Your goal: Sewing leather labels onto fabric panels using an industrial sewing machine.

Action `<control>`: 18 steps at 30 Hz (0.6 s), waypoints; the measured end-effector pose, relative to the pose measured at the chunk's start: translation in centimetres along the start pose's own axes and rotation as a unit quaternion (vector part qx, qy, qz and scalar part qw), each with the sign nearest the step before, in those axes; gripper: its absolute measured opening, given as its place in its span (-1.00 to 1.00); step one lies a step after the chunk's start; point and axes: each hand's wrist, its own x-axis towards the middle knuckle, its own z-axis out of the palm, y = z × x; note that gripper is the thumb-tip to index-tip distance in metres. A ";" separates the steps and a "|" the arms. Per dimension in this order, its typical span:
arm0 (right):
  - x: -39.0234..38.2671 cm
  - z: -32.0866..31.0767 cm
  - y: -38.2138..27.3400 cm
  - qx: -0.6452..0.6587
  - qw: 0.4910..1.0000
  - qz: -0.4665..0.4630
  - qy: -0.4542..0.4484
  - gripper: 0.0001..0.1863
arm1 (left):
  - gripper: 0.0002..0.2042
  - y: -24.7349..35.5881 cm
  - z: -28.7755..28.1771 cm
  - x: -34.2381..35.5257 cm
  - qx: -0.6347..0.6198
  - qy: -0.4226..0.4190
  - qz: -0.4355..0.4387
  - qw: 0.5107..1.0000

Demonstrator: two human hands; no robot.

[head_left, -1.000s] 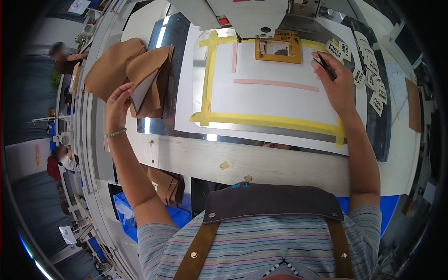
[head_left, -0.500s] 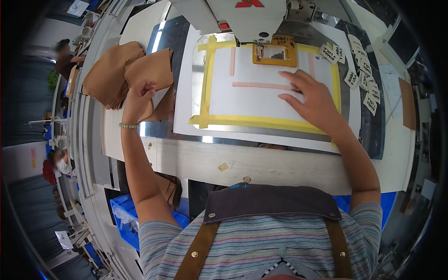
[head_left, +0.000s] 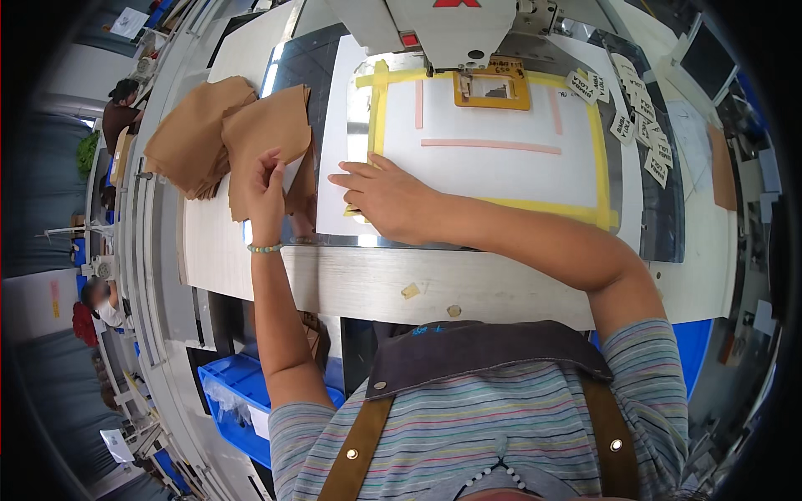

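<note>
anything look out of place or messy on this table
Slightly: the white labels on the right lie at mixed angles, some overlapping, and two small tan patches break up the pale table's front edge; whether scraps or wear, I can't tell. No spill shows.

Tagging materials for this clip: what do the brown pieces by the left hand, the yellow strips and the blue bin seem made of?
Brown pieces: perhaps leather or a leather-like sheet, matte, thin and stacked; heavy paper can't be ruled out.
Yellow strips: probably adhesive tape, fairly matte, lying flat and crossing at a corner.
Blue bin: likely plastic, smooth, evenly coloured.
</note>
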 end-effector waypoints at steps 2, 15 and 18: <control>-0.1 0.3 -0.2 0.012 1.000 -0.009 0.003 -0.61 | -0.78 -0.2 0.3 -0.4 -0.121 -0.012 -0.076 0.990; -1.3 2.5 0.1 -0.064 0.997 -0.018 0.050 -0.54 | -0.81 3.2 3.3 -1.5 -0.251 0.128 -0.030 0.959; -1.5 2.2 0.1 -0.091 0.995 -0.010 0.042 -0.52 | -0.86 6.2 2.3 0.0 -0.162 0.185 0.088 0.965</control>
